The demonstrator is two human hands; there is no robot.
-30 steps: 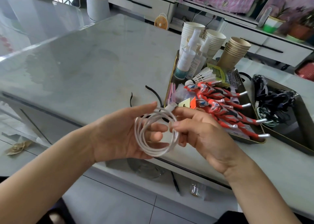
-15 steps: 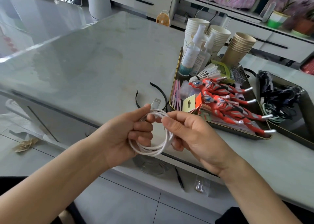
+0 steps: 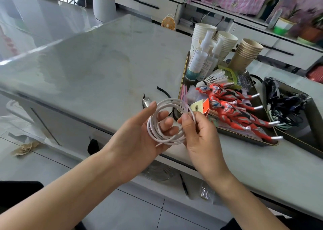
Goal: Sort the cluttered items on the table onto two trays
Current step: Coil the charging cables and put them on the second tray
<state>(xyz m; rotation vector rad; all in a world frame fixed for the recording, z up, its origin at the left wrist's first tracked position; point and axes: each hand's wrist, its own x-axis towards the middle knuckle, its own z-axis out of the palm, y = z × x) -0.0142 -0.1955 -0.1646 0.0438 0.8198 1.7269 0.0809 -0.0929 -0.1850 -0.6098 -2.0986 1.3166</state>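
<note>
White cable (image 3: 168, 140) coil, hooked on curled fingers of the left hand (image 3: 136, 139), right hand (image 3: 201, 135) grip pinching its loops.

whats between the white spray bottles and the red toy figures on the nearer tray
White feather shuttlecocks lie between the white spray bottles and the red toy figures, as the head view shows.

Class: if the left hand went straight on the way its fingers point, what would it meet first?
Probably the right hand, pinching the white cable just beyond the fingers of the left hand; past it, the near tray. Depth is uncertain.
</note>
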